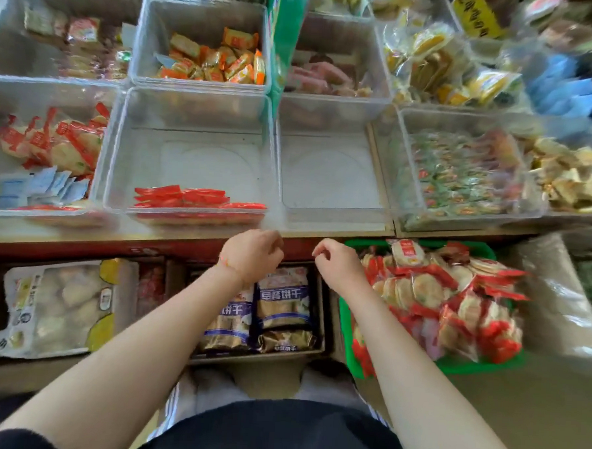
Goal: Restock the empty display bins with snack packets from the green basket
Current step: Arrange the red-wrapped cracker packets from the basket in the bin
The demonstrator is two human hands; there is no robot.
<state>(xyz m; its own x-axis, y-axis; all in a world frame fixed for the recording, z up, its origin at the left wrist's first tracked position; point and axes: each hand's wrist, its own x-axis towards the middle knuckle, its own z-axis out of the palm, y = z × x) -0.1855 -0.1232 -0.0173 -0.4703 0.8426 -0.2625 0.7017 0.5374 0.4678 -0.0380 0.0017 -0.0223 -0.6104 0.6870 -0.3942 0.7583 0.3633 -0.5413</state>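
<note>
Snack packets (455, 301) in red and clear wrap are heaped high in the green basket (346, 316), which sits low at the right, just below the shelf's front edge (81, 238). The heap rises above the basket's rim and spills toward its far right corner.

Up on the shelf, the clear bin (188, 157) straight ahead holds only a thin row of red packets (193, 198) pressed along its near wall; most of its floor is bare. The bin beside it on the right (328, 171) shows nothing but its floor. Both stand wall to wall, with filled bins flanking them.

The left hand (251, 256) hangs just under the shelf lip, fingers loosely curled inward and gripping nothing. The right hand (337, 264) hovers close beside it, touching the basket's left rim area, its fingers likewise softly curled with nothing between them. A narrow gap separates the two hands.

Below them, a cardboard box (320, 315) of purple-and-gold bags fills the space between the forearms, and another box with a pale bag (57, 308) lies off left.
</note>
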